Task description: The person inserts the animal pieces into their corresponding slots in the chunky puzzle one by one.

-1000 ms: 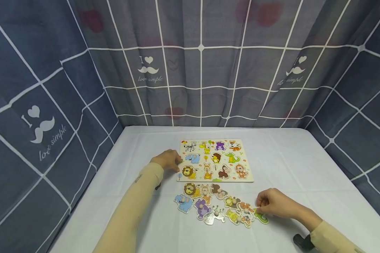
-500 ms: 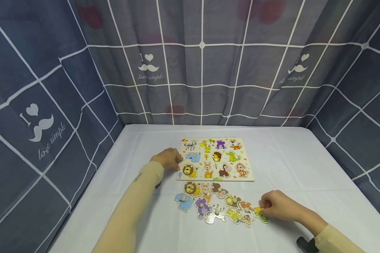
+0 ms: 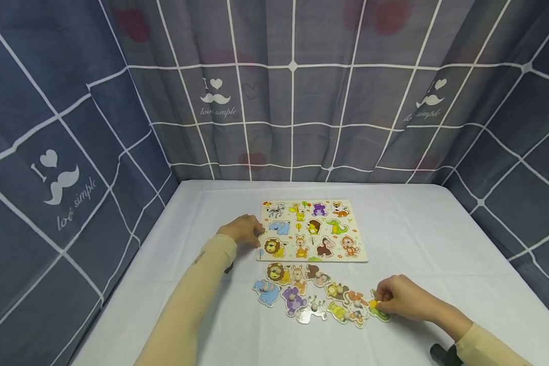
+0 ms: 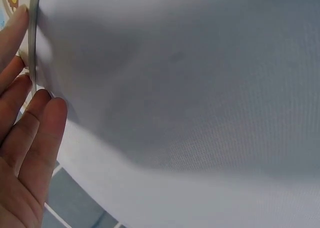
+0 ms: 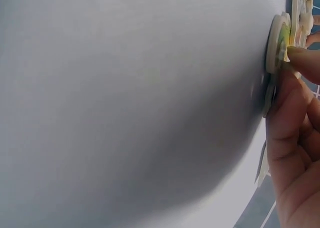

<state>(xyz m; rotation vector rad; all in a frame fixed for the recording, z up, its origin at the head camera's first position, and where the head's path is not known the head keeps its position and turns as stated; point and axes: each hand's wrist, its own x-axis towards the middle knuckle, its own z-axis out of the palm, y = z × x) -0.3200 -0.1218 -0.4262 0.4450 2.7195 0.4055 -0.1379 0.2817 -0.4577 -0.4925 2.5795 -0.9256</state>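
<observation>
My left hand (image 3: 243, 230) rests at the left edge of a wooden animal puzzle board (image 3: 359, 256). In the left wrist view, its thumb lies over the board's face and the other fingers are loosely straight along the edge. At the right end of the loose pieces, my right hand (image 3: 402, 297) pinches a green crocodile puzzle piece (image 3: 382, 315) between thumb and index finger. Its fingertips hide the middle of the piece. The right wrist view shows the crocodile piece (image 5: 273, 45) edge-on, close over the white cloth.
Several knobbed pieces lie in front of the board, among them a lion (image 3: 276, 273), an elephant (image 3: 266, 293), a purple hippo (image 3: 294, 301) and a silvery piece (image 3: 312, 312) with a knob. White cloth (image 3: 201, 315) covers the table. Checked curtains (image 3: 265, 101) enclose the back and sides.
My right hand has shifted slightly to the right, and a yellow part of the crocodile piece now shows beside its fingertips. The left hand has stayed at the board's edge.
</observation>
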